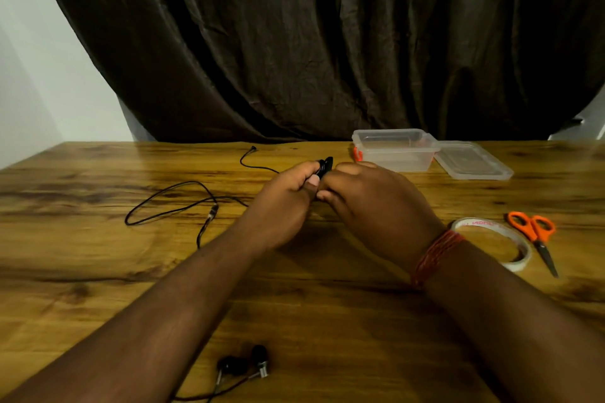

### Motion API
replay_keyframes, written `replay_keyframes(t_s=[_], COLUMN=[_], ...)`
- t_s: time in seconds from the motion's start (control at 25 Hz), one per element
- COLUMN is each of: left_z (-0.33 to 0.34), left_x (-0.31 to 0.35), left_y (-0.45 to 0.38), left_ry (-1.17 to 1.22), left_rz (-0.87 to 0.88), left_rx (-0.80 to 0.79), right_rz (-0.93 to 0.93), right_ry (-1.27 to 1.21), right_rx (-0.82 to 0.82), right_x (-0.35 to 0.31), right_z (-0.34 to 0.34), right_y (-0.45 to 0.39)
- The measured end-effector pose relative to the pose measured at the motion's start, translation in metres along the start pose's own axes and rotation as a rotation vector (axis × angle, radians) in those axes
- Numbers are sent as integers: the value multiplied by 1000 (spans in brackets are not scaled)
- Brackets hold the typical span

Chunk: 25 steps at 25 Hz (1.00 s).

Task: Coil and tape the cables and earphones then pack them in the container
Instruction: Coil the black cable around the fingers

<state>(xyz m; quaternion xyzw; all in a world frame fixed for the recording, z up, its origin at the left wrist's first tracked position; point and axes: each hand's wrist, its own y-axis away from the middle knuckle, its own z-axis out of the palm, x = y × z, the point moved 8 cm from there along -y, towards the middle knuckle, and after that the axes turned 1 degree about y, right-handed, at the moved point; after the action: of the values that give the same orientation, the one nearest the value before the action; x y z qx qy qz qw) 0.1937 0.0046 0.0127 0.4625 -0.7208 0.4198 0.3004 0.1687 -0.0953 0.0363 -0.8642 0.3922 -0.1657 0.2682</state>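
My left hand [288,203] grips a small black cable coil [325,166] that sticks out above its fingers at the table's middle. My right hand [370,206] meets it from the right, its fingers curled against the same coil. A thin black cable [170,203] trails loosely over the table to the left, its plug end [252,148] lying near the far edge. Two black earbuds [248,363] lie near the front edge, under my left forearm. The clear plastic container [394,149] stands open at the back right, with its lid [471,160] beside it.
A roll of clear tape [520,255] lies right of my right wrist, and orange-handled scissors [533,232] lie just beyond it. A small orange item [357,154] peeks out at the container's left. A dark curtain hangs behind the wooden table [98,271].
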Motion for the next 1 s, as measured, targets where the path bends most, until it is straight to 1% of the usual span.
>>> replay_keyframes(t_s=[0.12, 0.24, 0.4, 0.64, 0.76, 0.88, 1.0], left_z=[3, 15, 18, 16, 13, 9, 8], left_x=[-2, -5, -3, -4, -4, -9, -8], left_y=[-1, 3, 6, 1, 2, 1, 1], left_ry=[-5, 86, 113, 283, 323, 364, 479], left_rz=[-13, -63, -46, -83, -94, -120, -138], left_rx=[-39, -151, -233, -207, -193, -145, -127], right_rz=[16, 31, 69, 87, 58, 17, 1], right_ry=[25, 44, 65, -53, -173, -299, -396], right_rx=[47, 59, 69, 89, 99, 108, 120], right_x=[4, 11, 21, 24, 23, 20, 20], right_z=[-6, -11, -10, -10, -9, -9, -11], right_y=[-2, -4, -4, -4, -6, -6, -6])
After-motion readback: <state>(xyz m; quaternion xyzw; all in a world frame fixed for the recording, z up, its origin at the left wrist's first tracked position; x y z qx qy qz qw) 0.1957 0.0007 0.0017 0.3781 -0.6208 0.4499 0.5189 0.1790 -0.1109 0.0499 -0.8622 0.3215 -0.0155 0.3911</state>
